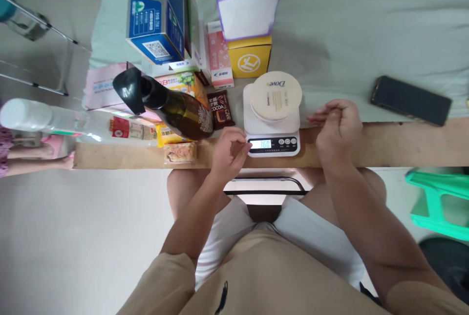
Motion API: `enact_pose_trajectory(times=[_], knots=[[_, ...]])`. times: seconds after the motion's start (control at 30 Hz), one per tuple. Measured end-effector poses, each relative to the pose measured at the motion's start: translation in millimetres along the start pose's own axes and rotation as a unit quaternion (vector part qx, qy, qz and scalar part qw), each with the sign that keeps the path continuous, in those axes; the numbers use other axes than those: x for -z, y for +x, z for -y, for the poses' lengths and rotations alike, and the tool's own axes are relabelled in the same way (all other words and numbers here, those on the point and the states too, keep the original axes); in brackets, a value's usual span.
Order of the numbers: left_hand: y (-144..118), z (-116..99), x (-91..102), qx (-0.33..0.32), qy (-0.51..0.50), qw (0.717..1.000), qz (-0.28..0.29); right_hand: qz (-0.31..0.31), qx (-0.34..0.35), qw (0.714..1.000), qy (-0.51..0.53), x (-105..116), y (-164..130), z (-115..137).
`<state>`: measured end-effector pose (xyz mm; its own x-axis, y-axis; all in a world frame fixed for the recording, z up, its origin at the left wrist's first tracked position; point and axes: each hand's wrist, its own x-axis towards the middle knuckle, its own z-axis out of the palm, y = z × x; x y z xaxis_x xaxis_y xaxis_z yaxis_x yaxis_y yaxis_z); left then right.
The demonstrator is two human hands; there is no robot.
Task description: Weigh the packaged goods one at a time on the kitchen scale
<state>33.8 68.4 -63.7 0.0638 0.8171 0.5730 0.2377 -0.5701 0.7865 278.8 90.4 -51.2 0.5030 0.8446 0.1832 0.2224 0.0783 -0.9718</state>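
Note:
A white digital kitchen scale [271, 128] stands at the table's front edge, its lit display seeming to read 360. On its platform rests a round cream-coloured Dove tub [276, 96], lid up. My left hand [231, 153] is at the scale's lower left corner, thumb and index finger pinched together beside the display, with nothing visible in them. To the right of the scale is my right hand [339, 127], apart from the tub, its fingers curled in with the thumb against them and no object showing. A brown Cocoa packet [221, 110] lies just left of the scale.
Left of my left hand are a dark pump bottle [176, 110], a clear bottle [84, 124] and a wrapped snack [179, 152]. Behind stand a blue toothpaste box [156, 17], a yellow box [251, 58] and a purple-and-white pack [249, 2]. A phone [411, 100] lies at right.

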Motion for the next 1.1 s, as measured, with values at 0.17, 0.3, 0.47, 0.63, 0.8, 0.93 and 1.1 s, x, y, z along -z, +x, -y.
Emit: enact_pose_trajectory(times=[0.17, 0.3, 0.47, 0.63, 0.8, 0.93, 1.1], knots=[[-7, -3, 0.3, 0.112, 0.014, 0.994, -0.01, -0.018, 0.039, 0.999, 0.006, 2, 1, -8], [-7, -8, -2.2, 0.11, 0.019, 0.993, -0.037, 0.0, 0.046, 0.999, -0.016, 4, 3, -13], [-7, -5, -3.2, 0.127, 0.01, 0.991, -0.042, -0.003, 0.044, 0.999, -0.009, 4, 4, -18], [-4, -3, -0.7, 0.068, 0.05, 0.993, -0.086, 0.004, 0.059, 0.998, 0.001, 3, 2, -18], [-3, -6, -1.5, 0.084, 0.022, 0.995, -0.05, 0.026, 0.076, 0.997, 0.024, 2, 3, -17], [-3, -8, -2.4, 0.084, 0.078, 0.991, -0.07, 0.014, 0.081, 0.997, 0.001, 4, 2, -17], [-7, -8, -3.7, 0.071, 0.074, 0.991, -0.09, 0.045, 0.051, 0.998, -0.004, 7, -1, -16]])
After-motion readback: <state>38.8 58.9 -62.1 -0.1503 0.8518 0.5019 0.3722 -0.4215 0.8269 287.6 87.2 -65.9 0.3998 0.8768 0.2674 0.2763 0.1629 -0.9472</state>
